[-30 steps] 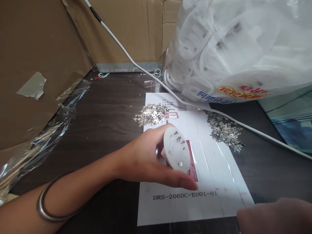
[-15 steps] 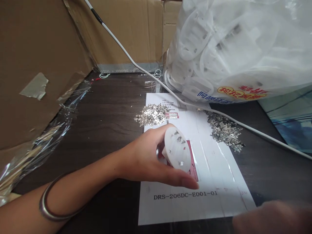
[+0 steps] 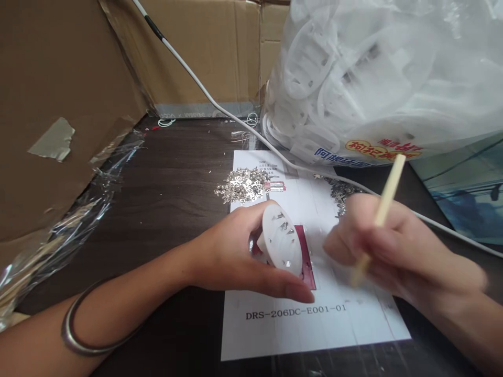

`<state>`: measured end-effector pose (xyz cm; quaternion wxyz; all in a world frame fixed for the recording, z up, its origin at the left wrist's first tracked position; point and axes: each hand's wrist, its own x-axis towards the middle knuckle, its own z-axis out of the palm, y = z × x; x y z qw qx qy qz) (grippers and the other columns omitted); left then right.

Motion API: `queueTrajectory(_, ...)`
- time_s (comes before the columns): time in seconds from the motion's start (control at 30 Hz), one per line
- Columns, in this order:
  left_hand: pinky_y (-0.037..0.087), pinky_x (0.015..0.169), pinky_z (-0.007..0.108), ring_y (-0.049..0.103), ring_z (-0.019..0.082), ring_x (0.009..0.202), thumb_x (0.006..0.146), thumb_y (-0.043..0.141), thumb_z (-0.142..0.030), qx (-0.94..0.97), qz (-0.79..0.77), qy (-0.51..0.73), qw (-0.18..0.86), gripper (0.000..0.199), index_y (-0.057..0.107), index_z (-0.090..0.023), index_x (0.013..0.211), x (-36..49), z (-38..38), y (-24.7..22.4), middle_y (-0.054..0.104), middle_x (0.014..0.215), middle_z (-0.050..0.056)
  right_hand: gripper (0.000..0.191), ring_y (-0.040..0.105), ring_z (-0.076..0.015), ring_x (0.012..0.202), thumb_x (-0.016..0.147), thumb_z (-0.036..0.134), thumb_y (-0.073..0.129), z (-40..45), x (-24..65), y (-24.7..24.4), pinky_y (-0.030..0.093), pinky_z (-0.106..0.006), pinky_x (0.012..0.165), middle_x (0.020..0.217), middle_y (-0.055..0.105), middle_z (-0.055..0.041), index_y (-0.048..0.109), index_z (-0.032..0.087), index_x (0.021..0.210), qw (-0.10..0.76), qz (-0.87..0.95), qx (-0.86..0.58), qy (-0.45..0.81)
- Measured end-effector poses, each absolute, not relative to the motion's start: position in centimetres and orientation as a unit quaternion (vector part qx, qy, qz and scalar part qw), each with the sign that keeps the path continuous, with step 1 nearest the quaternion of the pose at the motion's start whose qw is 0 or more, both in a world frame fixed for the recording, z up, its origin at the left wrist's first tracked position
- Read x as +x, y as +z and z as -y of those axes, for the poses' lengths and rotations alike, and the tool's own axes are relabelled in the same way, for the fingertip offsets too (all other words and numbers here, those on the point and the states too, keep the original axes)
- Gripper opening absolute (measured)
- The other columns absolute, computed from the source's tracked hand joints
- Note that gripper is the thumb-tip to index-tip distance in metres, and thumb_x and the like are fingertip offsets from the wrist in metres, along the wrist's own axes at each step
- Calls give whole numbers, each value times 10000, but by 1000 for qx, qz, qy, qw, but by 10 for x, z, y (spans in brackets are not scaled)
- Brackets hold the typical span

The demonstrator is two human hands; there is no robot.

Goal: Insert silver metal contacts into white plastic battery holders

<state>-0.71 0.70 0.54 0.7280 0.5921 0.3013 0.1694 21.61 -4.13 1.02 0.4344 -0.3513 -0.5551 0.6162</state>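
My left hand (image 3: 243, 256) is closed around a round white plastic part (image 3: 281, 241), its face tilted up with slots and small metal pieces in it. In my right hand (image 3: 389, 241), blurred by motion, is a thin wooden stick (image 3: 389, 191) like a chopstick, pointing up and away at its far end. The stick's lower end is smeared over the paper. Beneath both hands lies a printed paper sheet (image 3: 259, 335). A pile of small shiny metal pieces (image 3: 243, 184) sits just beyond my left hand. Another metal pile (image 3: 340, 193) is partly hidden behind my right hand.
A big clear bag (image 3: 353, 78) full of white plastic parts stands at the back right. A white cable (image 3: 204, 91) crosses above the table. Cardboard walls (image 3: 208, 52) enclose the back and left. Crumpled clear plastic (image 3: 78, 230) runs along the left edge.
My right hand has come up from the lower right corner to beside the white plastic part, and the wooden stick now shows in it. My left hand keeps its hold, almost still.
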Motion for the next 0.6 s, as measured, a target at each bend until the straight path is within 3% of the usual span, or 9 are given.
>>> queueTrajectory(0.13,477,666,258,584,174,776,540,891,-343,618,-312,188,697,494,625,-172,920,-8,-8,2,661,850,25,177,334,-41,402,888,310,675,9,197,3,275,-188,407,482,427,72,651,199,752,474,511,-338,633)
queueTrajectory(0.27,509,704,277,600,186,801,561,877,-423,625,-299,189,696,501,634,-175,923,-6,-7,3,657,842,28,204,378,-42,377,887,324,675,6,196,-9,261,-186,372,478,525,60,625,180,751,473,528,-353,611)
queueTrajectory(0.4,530,734,300,614,202,825,526,891,-431,624,-316,190,689,581,625,-183,980,-6,-8,5,664,877,30,175,495,-50,416,895,280,662,6,192,-11,372,-175,389,626,685,10,617,175,763,485,546,-359,581)
queueTrajectory(0.6,542,773,318,620,221,860,522,881,-468,635,-318,185,679,555,635,-180,928,-7,-9,5,651,849,28,174,515,-46,468,906,261,645,7,189,-10,422,-173,451,661,688,14,625,176,756,493,559,-372,553)
